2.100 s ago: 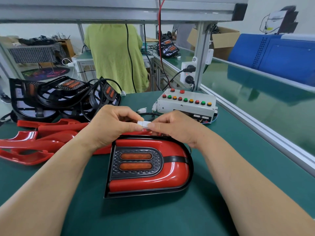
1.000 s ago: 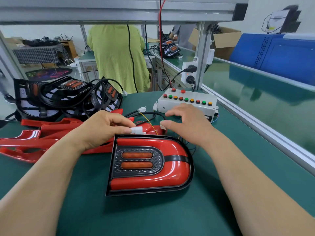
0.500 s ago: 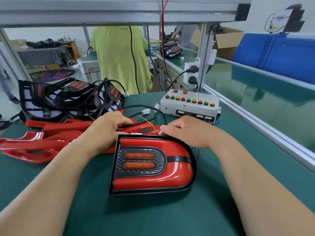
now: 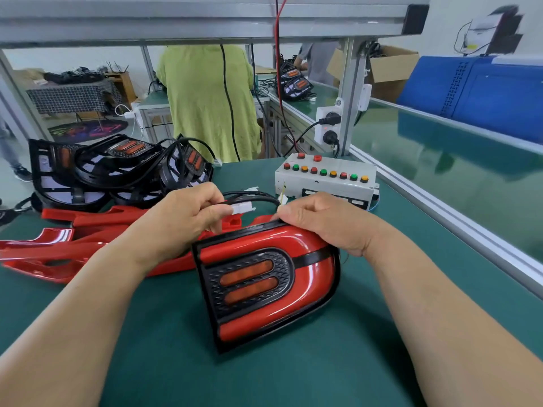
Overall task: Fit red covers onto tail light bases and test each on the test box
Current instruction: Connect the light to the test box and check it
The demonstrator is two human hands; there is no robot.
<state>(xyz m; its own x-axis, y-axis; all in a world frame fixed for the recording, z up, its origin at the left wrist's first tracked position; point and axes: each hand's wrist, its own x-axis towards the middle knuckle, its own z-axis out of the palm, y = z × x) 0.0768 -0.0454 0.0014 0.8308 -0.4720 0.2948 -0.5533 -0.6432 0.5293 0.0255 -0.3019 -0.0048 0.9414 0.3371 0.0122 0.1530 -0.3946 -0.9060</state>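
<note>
Tail light (image 4: 264, 283) sits mid-table (image 4: 293, 377), near side, red cover on and face tipped toward the camera. Its long axis runs left-right, skewed a bit; the rounded end points right, the square end left. Right hand (image 4: 329, 224) grips its far right edge, fingers curled over the rim. Left hand (image 4: 182, 221) pinches the white connector (image 4: 242, 207) on the black cable, just beyond the light. Test box (image 4: 326, 183) is far right of the hands. Loose red covers (image 4: 58, 254) lie left, with black bases (image 4: 117, 168) stacked behind them.
</note>
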